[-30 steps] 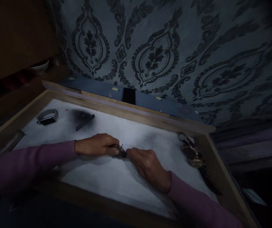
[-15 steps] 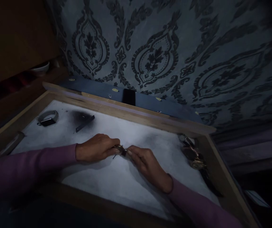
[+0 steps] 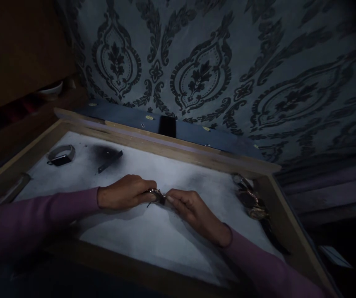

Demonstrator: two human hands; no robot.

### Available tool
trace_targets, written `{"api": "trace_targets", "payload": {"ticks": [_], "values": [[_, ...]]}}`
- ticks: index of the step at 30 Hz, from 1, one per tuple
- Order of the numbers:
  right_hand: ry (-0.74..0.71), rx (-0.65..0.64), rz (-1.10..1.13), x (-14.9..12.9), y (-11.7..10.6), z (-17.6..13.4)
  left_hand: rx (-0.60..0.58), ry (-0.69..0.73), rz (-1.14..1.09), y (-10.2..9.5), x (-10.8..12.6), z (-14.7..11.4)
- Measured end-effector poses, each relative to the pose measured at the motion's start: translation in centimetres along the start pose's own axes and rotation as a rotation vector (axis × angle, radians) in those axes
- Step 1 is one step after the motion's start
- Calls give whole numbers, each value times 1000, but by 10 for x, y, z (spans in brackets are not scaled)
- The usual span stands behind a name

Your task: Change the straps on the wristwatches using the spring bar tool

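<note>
Between my two hands, above the white-lined wooden drawer or tray (image 3: pixel 125 254), is a wristwatch (image 3: pixel 156 195) with a metal case and a dark strap. My left hand (image 3: pixel 127 193) pinches the case side between thumb and fingers. With thumb and fingertips, my right hand (image 3: pixel 196 213) grips the strap at the other side. A short dark strip or pin juts down below the watch near my left thumb; I cannot make out what it is. The fingertips partly cover the watch.
A smartwatch (image 3: pixel 62 155) and a dark flat bar (image 3: pixel 110 162) lie at the tray's left. Several watches (image 3: pixel 256 213) line its right side. A black phone-like object (image 3: pixel 167 126) rests on the blue surface behind the back wall. A patterned wall rises beyond.
Both hands keep the same hold on the watch, which has tilted slightly and catches more light. The whole view has shifted a little.
</note>
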State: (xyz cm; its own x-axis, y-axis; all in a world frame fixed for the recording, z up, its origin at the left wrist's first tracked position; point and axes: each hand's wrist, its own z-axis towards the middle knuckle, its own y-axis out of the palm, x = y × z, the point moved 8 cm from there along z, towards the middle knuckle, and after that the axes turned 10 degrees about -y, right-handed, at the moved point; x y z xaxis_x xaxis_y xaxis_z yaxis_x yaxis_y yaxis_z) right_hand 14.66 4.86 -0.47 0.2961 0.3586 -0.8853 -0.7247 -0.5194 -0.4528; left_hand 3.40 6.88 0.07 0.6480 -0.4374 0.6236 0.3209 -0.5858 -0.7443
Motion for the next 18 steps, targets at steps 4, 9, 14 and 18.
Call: {"api": "trace_targets", "payload": {"ticks": [4, 9, 14, 18], "values": [[41, 17, 80, 6, 0, 0, 15, -6, 2, 0, 0, 0], [43, 20, 90, 8, 1, 0, -32, -43, -105, 2, -2, 2], [-16, -31, -18, 1, 1, 0, -133, -97, -329, 5, -6, 2], [-61, -51, -90, -3, 1, 0, -191, -129, -433, 9, -9, 3]]}}
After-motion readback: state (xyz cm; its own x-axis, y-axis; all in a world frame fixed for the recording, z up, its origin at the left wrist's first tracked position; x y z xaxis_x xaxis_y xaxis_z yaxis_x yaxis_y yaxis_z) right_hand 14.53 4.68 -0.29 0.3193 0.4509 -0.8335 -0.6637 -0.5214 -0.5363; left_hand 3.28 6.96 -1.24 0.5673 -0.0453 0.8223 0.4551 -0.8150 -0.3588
